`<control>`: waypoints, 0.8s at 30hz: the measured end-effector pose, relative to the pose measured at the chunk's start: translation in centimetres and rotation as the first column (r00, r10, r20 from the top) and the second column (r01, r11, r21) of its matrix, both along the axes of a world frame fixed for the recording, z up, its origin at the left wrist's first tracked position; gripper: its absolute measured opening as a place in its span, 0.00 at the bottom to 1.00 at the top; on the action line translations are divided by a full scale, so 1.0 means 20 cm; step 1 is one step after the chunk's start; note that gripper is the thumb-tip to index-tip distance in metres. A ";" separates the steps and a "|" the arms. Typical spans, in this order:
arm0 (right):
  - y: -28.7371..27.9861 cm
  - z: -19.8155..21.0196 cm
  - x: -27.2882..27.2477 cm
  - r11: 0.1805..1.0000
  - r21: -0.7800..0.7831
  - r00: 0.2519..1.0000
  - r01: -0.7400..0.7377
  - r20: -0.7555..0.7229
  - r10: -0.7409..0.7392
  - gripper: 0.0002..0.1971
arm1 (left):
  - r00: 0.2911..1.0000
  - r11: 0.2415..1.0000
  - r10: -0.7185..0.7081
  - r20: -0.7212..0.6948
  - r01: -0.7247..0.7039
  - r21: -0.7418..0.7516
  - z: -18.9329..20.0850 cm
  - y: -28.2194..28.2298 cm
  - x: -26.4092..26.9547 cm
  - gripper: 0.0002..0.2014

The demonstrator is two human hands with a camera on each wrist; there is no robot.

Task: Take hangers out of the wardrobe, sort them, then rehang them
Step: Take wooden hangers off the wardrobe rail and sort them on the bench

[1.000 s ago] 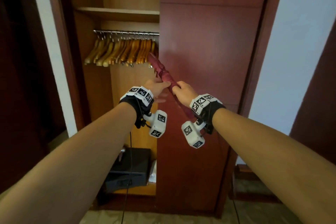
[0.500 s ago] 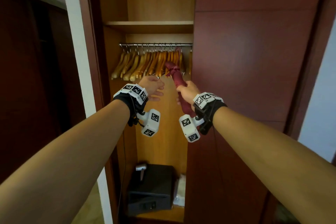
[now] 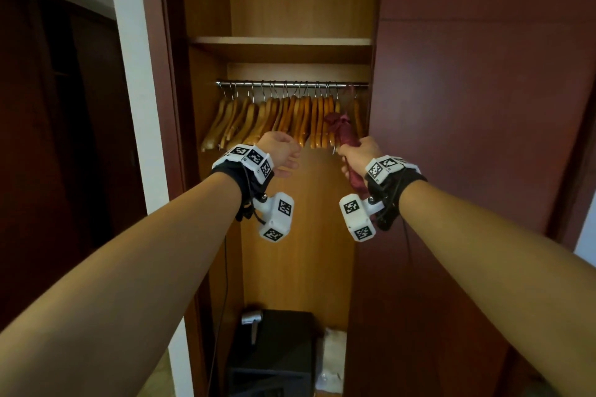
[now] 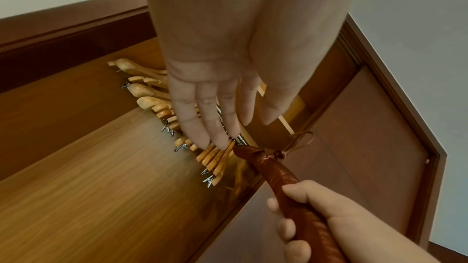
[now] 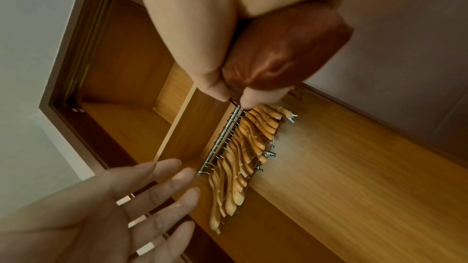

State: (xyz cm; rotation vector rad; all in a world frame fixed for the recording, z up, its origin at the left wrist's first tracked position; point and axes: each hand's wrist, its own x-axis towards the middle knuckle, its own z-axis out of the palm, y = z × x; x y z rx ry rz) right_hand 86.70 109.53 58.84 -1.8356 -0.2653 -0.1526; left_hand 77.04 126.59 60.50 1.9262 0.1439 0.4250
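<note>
Several wooden hangers (image 3: 283,121) hang close together on a metal rail (image 3: 290,84) inside the open wardrobe; some carry metal clips (image 4: 208,179). My right hand (image 3: 356,155) grips a folded dark red umbrella (image 3: 342,129), whose tip points up toward the right end of the rail. My left hand (image 3: 283,155) is held out in front of the hangers with straight fingers (image 4: 215,125) and holds nothing. The same hangers (image 5: 243,159) and umbrella (image 5: 283,55) also show in the right wrist view.
A wooden shelf (image 3: 283,43) sits above the rail. A dark safe (image 3: 274,351) and a white packet (image 3: 332,354) lie on the wardrobe floor. A dark red wardrobe door (image 3: 467,138) stands right of the opening, a white wall strip (image 3: 135,74) left.
The view has shifted left so the wardrobe opening is centred. My left hand has let go of the umbrella and opened. My right hand has carried the umbrella in toward the rail.
</note>
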 end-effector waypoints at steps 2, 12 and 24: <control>0.02 0.02 0.08 0.998 -0.053 1.000 0.019 0.013 -0.018 0.20 | 1.000 1.000 -0.005 0.004 0.005 -0.006 0.00 0.02 0.08 0.05; 0.15 0.22 0.57 0.989 -0.077 0.991 0.124 0.065 -0.119 0.23 | 0.998 0.998 -0.030 0.059 0.028 0.048 0.10 0.10 0.59 0.05; 0.38 0.39 1.12 0.885 -0.293 0.930 0.362 0.174 -0.323 0.25 | 0.994 0.979 -0.051 0.099 0.031 0.201 0.27 0.16 1.20 0.04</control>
